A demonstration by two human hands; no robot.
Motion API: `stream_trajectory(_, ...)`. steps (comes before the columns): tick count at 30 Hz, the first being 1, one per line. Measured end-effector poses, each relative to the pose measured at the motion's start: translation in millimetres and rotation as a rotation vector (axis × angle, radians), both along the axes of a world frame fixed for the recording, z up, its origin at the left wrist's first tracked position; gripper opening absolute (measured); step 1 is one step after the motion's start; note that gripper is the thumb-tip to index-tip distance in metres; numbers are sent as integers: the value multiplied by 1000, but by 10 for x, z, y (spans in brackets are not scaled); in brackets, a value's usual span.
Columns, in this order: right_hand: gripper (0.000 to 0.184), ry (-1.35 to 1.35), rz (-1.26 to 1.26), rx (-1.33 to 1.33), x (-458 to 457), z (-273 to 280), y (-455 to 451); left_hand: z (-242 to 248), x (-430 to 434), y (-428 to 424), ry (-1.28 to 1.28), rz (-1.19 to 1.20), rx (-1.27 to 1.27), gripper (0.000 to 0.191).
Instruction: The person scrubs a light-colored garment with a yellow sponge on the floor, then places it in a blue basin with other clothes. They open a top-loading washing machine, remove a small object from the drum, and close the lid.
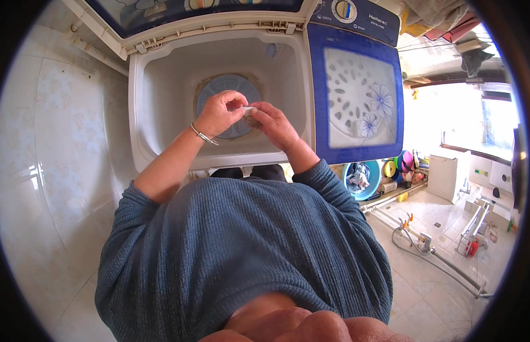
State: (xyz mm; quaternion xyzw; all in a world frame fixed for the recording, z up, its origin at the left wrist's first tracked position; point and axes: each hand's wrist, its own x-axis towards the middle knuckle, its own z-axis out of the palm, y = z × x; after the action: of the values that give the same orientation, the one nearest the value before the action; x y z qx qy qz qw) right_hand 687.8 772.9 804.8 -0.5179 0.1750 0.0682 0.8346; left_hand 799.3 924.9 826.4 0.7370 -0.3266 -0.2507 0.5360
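Over the open wash tub (170, 94) of a twin-tub washing machine, my two hands meet at a small item with a white plastic rim (248, 109). My left hand (220, 113), with a metal bangle (203, 135) on its wrist, pinches the rim's left end between thumb and fingers. On the other side, my right hand (275, 124) grips the same item. A greyish part hangs below the rim; my fingers partly cover it, and its material is unclear. Beneath my hands lies the round grey pulsator (224, 83) at the tub bottom.
The tub's lid (205, 23) stands raised at the back. To the right is the closed blue-framed spin-side lid (354, 154), with a control knob (344, 10) behind it. A light-blue basin (379, 179) holding cloth sits lower right. A tiled wall (68, 128) rises at left.
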Motion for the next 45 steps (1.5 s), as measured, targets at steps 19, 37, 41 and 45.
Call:
stream_trajectory(19, 34, -34, -97, 450, 223, 83, 74, -123, -91, 59, 182, 329, -248, 23)
stream_trajectory(37, 25, 5, -235, 378, 203, 31, 125, -175, -11, 92, 380, 267, -27, 24)
stream_trajectory(41, 25, -24, -213, 367, 195, 49, 128, -194, -14, 88, 524, 293, -130, 22)
stream_trajectory(45, 21, -5, -199, 338, 218, 42, 138, -205, -4, 101, 539, 273, -141, 20)
